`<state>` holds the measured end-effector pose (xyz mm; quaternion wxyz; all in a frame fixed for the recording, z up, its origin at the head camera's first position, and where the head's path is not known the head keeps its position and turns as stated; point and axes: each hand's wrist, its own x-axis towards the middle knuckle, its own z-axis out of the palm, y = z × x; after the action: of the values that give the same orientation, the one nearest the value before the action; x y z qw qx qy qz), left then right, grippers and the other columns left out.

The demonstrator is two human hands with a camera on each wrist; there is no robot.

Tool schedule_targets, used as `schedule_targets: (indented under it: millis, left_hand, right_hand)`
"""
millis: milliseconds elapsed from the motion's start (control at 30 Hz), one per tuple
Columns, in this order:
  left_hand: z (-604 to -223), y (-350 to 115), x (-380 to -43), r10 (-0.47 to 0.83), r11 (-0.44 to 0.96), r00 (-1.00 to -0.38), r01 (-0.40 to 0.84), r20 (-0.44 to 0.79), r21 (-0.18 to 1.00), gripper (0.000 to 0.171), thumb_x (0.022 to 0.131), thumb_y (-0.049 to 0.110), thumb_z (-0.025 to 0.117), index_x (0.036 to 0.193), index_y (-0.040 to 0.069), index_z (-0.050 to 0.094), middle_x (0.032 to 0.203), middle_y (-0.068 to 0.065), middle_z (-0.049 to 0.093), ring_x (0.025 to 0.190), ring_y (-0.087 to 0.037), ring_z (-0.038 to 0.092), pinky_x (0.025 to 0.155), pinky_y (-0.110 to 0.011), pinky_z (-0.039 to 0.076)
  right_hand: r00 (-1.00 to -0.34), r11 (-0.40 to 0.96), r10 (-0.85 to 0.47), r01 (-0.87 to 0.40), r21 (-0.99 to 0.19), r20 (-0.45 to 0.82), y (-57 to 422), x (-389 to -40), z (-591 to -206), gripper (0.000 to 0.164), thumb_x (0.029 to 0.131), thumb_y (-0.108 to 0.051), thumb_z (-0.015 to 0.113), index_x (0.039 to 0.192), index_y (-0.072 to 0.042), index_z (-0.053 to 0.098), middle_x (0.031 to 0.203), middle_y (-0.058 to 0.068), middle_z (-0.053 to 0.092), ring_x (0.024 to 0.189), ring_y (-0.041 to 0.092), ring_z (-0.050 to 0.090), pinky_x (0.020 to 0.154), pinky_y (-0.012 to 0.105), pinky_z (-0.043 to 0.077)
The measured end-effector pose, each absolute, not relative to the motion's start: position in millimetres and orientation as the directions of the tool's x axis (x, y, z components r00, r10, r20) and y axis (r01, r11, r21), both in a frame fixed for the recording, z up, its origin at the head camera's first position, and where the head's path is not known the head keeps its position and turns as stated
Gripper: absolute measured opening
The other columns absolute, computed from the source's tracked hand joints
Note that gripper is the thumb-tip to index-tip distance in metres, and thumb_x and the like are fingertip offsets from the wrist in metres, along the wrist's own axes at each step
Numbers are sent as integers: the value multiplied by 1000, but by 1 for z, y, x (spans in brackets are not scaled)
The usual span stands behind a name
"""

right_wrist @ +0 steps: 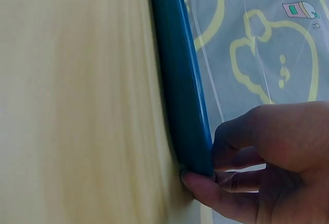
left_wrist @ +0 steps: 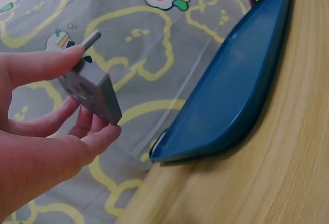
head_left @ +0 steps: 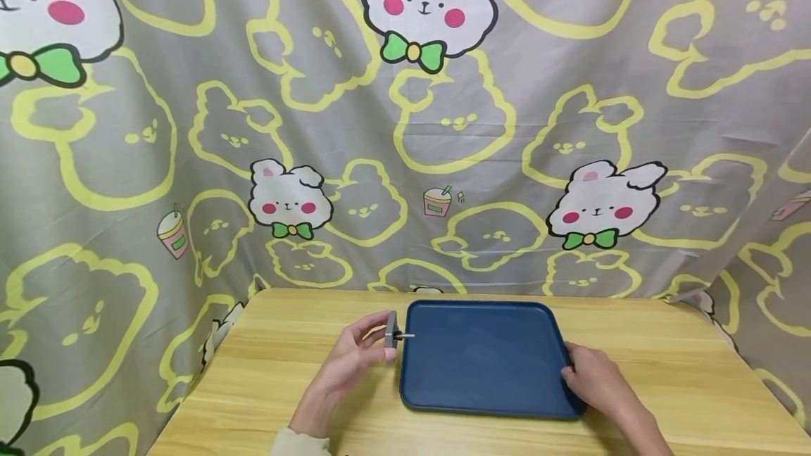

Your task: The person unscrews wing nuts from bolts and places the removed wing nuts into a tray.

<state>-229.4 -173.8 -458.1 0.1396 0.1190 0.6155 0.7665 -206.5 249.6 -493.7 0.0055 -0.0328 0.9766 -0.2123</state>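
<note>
A dark blue rectangular tray (head_left: 484,364) with a raised rim lies on the table. My left hand (head_left: 348,357), left of the tray, pinches a small grey block (head_left: 391,333) between thumb and fingers. From the block a short metal pin (left_wrist: 91,40) sticks out, and its tip is over the tray's left rim in the head view. Round holes show on the block's face in the left wrist view. At the tray's right side my right hand (head_left: 598,378) grips the rim, with its fingers and thumb about the edge (right_wrist: 193,126) in the right wrist view.
The light wood table (head_left: 272,371) reaches back to a grey patterned curtain (head_left: 355,245), which hangs behind it and along both sides. The tray's far edge lies close to the curtain.
</note>
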Motion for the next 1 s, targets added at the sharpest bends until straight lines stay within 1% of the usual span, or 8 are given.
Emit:
schedule_targets:
  millis: [67,167,267,367,533,733,867,1000]
  left_hand:
    - [-457,-170,-228,376,-187,-926,-54,21,981,73,80,-10,74,147,-11,43,145,-18,47,129,-27,51,100,-30,53]
    - [-457,-165,-227,392,-179,-919,-40,34,983,74,79,-11,74,146,-11,42,144,-16,48,129,-27,51,100,-30,53]
    - [-457,-161,-226,411,-173,-910,-28,46,985,75,78,-13,74,146,-10,42,142,-12,50,128,-24,51,103,-31,51]
    - [-454,-157,-226,436,-150,-898,-8,59,989,76,78,-12,76,145,-9,42,144,-13,48,131,-30,47,108,-32,47]
    - [-448,-153,-225,451,-124,-890,5,61,992,76,77,-12,78,144,-7,43,146,-15,47,135,-38,42,108,-32,48]
    - [-446,-145,-224,476,-144,-875,22,89,989,75,76,-14,80,142,-7,46,140,-15,53,133,-36,46,110,-34,46]
    - [-450,-132,-224,496,-156,-861,33,107,987,73,77,-12,82,141,-8,47,138,-15,55,132,-35,48,111,-35,45]
    - [-456,-121,-222,497,-173,-860,31,115,984,73,75,-13,82,140,-9,48,137,-14,56,130,-33,50,111,-36,45]
  right_hand:
    - [-997,907,-70,-72,-414,20,247,-206,-494,50,85,-1,64,129,21,56,107,31,69,80,29,61,69,48,52]
    - [-997,903,-73,-82,-422,38,240,-207,-493,50,84,-1,64,128,22,56,113,35,67,89,33,66,73,53,55]
    - [-996,895,-77,-91,-437,50,233,-208,-493,50,84,0,64,128,23,55,114,36,66,91,33,67,75,53,56]
    - [-994,891,-88,-106,-441,61,228,-210,-491,49,84,1,64,128,23,55,115,36,66,93,34,67,76,52,57]
    - [-990,890,-106,-138,-435,98,218,-211,-490,46,84,4,63,126,22,57,112,35,67,97,37,68,77,53,58]
    - [-988,881,-117,-151,-448,103,206,-211,-491,42,88,5,63,126,21,58,113,34,68,102,38,69,78,49,59]
    - [-989,884,-108,-144,-445,104,205,-210,-490,41,88,6,64,125,21,59,113,33,68,98,35,69,74,45,58]
    - [-988,882,-108,-148,-447,114,205,-210,-490,41,88,6,64,126,20,59,113,33,68,97,34,69,73,45,58]
